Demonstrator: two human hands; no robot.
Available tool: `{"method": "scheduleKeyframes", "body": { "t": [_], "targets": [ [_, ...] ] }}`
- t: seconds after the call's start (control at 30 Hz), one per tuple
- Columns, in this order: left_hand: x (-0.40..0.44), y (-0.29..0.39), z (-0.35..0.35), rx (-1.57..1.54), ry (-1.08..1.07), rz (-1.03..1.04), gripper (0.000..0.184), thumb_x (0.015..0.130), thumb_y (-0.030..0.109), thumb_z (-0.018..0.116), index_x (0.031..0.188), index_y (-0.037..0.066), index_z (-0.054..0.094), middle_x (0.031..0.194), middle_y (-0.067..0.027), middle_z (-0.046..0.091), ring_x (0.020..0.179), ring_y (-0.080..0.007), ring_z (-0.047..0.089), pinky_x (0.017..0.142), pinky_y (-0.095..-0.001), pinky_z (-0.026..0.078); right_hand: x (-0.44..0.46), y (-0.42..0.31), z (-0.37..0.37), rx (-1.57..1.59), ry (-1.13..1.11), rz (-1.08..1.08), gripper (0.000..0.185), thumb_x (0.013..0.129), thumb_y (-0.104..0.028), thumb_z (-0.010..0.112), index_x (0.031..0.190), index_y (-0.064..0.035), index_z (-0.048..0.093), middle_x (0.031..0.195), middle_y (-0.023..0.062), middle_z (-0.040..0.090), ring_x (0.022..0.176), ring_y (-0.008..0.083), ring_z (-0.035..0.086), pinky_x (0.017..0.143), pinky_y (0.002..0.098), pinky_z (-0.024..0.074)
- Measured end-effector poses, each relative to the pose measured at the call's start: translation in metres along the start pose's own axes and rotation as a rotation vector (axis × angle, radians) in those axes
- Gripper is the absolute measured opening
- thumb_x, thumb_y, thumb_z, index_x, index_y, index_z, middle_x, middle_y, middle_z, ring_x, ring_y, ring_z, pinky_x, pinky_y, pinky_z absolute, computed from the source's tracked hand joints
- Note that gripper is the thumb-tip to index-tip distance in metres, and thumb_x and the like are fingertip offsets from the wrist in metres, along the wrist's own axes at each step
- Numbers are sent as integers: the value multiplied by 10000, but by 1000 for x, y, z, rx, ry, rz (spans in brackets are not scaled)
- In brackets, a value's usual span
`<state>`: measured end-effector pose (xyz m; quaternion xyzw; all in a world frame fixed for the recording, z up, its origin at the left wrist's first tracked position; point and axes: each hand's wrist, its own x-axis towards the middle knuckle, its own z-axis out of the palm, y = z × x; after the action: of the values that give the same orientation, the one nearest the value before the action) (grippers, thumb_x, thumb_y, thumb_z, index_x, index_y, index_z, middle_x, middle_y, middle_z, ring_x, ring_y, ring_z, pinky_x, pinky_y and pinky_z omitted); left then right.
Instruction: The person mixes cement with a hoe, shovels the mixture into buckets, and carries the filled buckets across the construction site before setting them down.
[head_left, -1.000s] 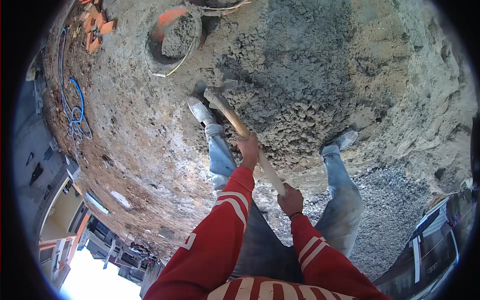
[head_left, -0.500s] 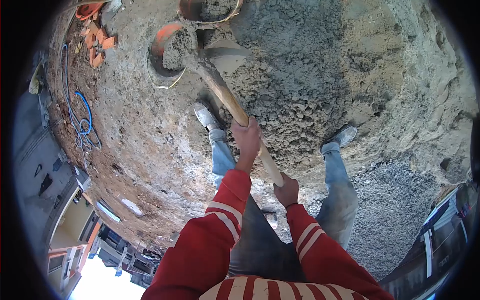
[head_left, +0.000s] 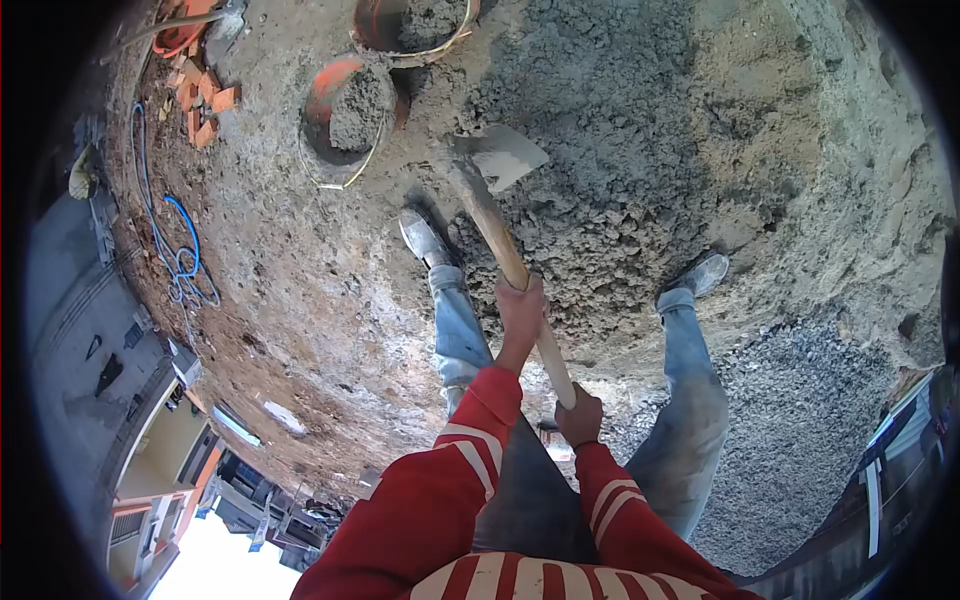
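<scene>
My left hand is wrapped round the middle of the wooden handle of a hoe. Lower on the same handle, my right hand grips its end. The flat grey blade is above the ground beside the wet grey mortar. Left of the blade stands an orange bucket with mortar in it. A second bucket, also holding mortar, is just above it at the top edge.
Broken orange bricks and a blue hose lie at the left. Grey gravel spreads at the lower right. My shoes stand on either side of the mortar's near edge. Another long handle shows at the upper left.
The blade went from the ground up to the nearer bucket, then moved back right, away from it. Both hands kept their hold and came slightly nearer to me since the last frame.
</scene>
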<state>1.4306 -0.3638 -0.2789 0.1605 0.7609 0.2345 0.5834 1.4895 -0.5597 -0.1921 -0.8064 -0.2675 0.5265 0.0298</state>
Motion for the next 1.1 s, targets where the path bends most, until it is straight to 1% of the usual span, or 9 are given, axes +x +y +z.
{"method": "scheduleKeyframes", "body": {
  "t": [0.17, 0.3, 0.43, 0.6, 0.8, 0.97, 1.0, 1.07, 1.1],
  "targets": [
    [83, 55, 28, -79, 30, 232, 151, 857, 64, 607, 865, 0, 470, 617, -31, 505, 398, -114, 453, 354, -289, 380, 99, -50, -20, 59, 32, -161, 249, 736, -166, 675, 978, -112, 683, 733, 194, 668, 717, 392, 661, 662, 466, 539],
    [92, -79, 33, 328, 33, 6, 200, 804, 104, 658, 893, -23, 531, 643, -106, 570, 484, -225, 584, 454, -369, 471, 40, -2, -8, 108, 45, 89, 310, 708, -117, 675, 1006, -35, 669, 826, 243, 660, 797, 405, 661, 703, 451, 526],
    [-9, -173, 15, 523, 18, -88, 343, 764, 165, 687, 1025, -23, 569, 881, -222, 648, 862, -404, 648, 781, -447, 504, -53, 55, 0, 168, -48, 273, 274, 706, -96, 656, 965, -7, 678, 821, 242, 669, 791, 398, 669, 710, 452, 527],
    [-52, -41, 16, 145, -131, -33, 166, 825, 82, 637, 894, 27, 496, 616, -28, 514, 433, -98, 490, 387, -275, 405, -56, 48, 13, 99, 55, 142, 194, 761, -166, 687, 942, -97, 679, 741, 175, 680, 732, 370, 675, 715, 478, 537],
    [11, 133, 86, -74, -203, 332, 147, 865, 71, 586, 784, 17, 476, 591, -3, 453, 426, -87, 429, 381, -252, 353, 71, -64, -69, 184, 171, -195, 259, 737, -162, 707, 969, -91, 615, 733, 193, 657, 740, 400, 653, 669, 476, 519],
    [45, -79, 85, 319, -106, 5, 158, 847, 93, 580, 727, 9, 519, 565, -30, 491, 419, -138, 485, 386, -303, 398, 21, 10, -39, 120, -81, 192, 339, 766, -160, 627, 1093, -74, 629, 943, 230, 671, 899, 417, 642, 788, 491, 513],
    [78, -204, 55, 860, -255, 597, 173, 832, 102, 583, 697, 2, 542, 569, -59, 527, 411, -179, 496, 393, -344, 423, 0, 21, -36, 88, -115, 290, 322, 742, -152, 646, 1032, -14, 642, 905, 248, 673, 876, 434, 650, 796, 480, 521],
    [38, -190, 67, 411, -313, -296, 159, 830, 110, 570, 706, 11, 561, 582, -76, 550, 428, -204, 509, 422, -368, 440, -11, 11, -67, 67, -148, 278, 320, 755, -185, 659, 982, 36, 613, 852, 256, 668, 828, 409, 665, 740, 470, 526],
    [28, -172, 66, 411, -320, -306, 159, 830, 110, 570, 706, 11, 561, 582, -76, 550, 428, -204, 509, 422, -368, 440, -13, -2, -81, 70, -144, 236, 313, 768, -191, 659, 958, 50, 595, 813, 250, 665, 770, 382, 681, 686, 457, 535]
  ]
}}
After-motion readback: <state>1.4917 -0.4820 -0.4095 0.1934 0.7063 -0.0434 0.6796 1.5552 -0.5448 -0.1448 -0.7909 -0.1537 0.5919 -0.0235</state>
